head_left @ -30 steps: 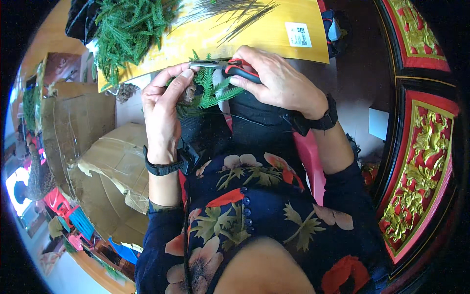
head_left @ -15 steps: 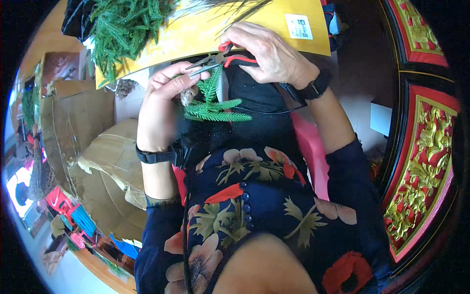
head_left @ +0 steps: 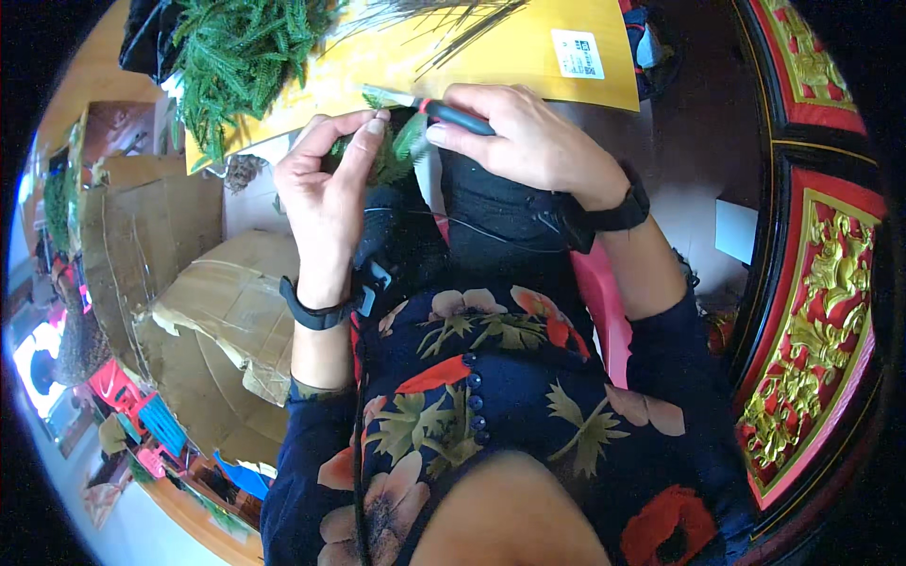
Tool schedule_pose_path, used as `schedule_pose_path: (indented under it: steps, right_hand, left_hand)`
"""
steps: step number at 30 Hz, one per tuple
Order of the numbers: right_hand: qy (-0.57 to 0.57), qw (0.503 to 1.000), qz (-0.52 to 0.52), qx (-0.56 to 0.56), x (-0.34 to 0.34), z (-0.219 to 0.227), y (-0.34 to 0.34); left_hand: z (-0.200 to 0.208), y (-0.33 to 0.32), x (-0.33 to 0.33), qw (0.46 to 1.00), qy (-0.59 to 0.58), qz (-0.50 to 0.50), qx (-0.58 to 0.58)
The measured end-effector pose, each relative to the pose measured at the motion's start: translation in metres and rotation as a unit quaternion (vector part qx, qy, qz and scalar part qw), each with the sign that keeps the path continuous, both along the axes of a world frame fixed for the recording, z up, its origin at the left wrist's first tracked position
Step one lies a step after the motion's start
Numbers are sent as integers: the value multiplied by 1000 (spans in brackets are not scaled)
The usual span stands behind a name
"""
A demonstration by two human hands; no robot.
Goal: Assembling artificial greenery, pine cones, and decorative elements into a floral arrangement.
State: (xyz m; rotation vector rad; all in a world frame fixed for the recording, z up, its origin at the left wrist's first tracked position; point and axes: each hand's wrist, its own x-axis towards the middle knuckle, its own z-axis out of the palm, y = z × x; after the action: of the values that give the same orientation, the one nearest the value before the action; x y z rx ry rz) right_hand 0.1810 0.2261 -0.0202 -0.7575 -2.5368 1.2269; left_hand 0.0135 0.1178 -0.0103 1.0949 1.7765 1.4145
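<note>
Sprig [head_left: 392,156] of soft green needles, light and springy, pinched near its stem by left hand [head_left: 326,203]; right hand [head_left: 528,141] clamps pliers [head_left: 444,111].

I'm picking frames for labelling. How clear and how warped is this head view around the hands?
Head view: the left hand, right hand and green sprig are sharp and evenly lit; fisheye bends the carved red-and-gold panel at the rim; corners are black.

Probably a home workshop for craft greenery: a heap of green sprigs [head_left: 241,57] on yellow card [head_left: 491,52], flattened cardboard [head_left: 189,311], carved red-and-gold furniture [head_left: 812,311].
</note>
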Motion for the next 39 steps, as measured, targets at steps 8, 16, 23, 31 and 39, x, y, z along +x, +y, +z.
schedule_pose_path:
  steps: [8,16,23,31,39]
  right_hand:
    - [44,998,-14,37,13,-11,-4]
    - [85,992,-15,97,11,-5,-1]
    - [39,997,-38,62,13,2,-3]
    - [5,993,-113,35,8,5,-11]
    - [-45,996,-73,31,11,4,-20]
  left_hand:
    - [6,-4,-1,992,-118,3,-36]
    - [10,-4,-6,988,-135,-68,-41]
    - [9,-6,-2,983,-149,-84,-60]
    - [-2,-4,-3,990,-136,-4,-23]
    - [1,-4,-3,988,-153,10,-5]
